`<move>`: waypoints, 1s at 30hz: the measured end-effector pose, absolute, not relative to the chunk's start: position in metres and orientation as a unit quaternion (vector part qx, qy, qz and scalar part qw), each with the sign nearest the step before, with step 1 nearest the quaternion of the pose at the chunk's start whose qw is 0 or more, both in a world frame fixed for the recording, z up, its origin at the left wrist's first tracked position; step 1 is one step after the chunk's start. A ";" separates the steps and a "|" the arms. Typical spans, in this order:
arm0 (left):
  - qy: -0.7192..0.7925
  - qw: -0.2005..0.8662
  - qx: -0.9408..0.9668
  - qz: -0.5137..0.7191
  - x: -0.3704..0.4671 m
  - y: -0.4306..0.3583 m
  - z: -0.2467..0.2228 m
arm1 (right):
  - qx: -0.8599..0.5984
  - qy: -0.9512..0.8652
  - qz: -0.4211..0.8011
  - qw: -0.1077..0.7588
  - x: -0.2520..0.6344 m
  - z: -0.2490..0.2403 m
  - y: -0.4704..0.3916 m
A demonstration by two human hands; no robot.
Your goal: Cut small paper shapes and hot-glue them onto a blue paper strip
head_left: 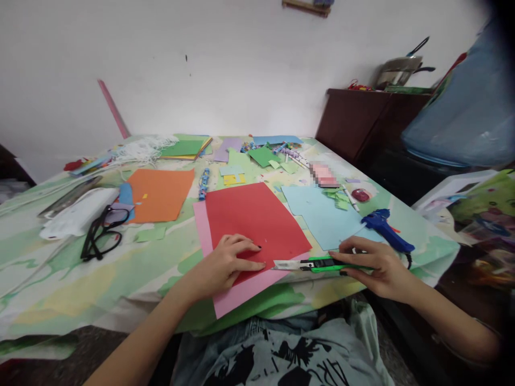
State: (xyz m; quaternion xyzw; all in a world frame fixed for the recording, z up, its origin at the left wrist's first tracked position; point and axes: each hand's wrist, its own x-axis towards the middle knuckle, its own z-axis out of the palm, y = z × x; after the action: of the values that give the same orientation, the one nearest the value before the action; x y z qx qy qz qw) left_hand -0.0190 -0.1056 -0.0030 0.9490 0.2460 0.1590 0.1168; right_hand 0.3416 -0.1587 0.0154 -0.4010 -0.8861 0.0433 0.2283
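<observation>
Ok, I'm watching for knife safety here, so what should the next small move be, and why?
Probably slide the left hand farther from the blade, keeping it on the red sheet. The right hand holds the green cutter with its blade out, and the tip points at a left fingertip close by.

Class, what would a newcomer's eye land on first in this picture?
Probably the big red sheet in the middle, lying over a pink one, with the left hand resting on it. Next, the green utility knife in the right hand, its blade out over the sheets' near edge. Then the bright orange sheet, further left.
</observation>
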 end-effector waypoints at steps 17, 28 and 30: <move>0.247 0.147 0.948 0.135 -0.020 -0.107 0.005 | -0.391 -0.888 0.064 0.232 0.337 0.014 -0.155; 0.250 0.160 0.945 0.135 -0.020 -0.107 0.006 | -0.401 -0.885 0.072 0.225 0.334 0.019 -0.154; 0.250 0.159 0.945 0.137 -0.020 -0.107 0.005 | -0.396 -0.886 0.070 0.231 0.332 0.018 -0.154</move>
State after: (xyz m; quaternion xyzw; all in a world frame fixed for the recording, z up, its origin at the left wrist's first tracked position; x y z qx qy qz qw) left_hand -0.0203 -0.1066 0.0055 0.9453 0.2498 0.1371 0.1589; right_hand 0.3324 -0.1538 0.0181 -0.3958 -0.8861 0.0696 0.2311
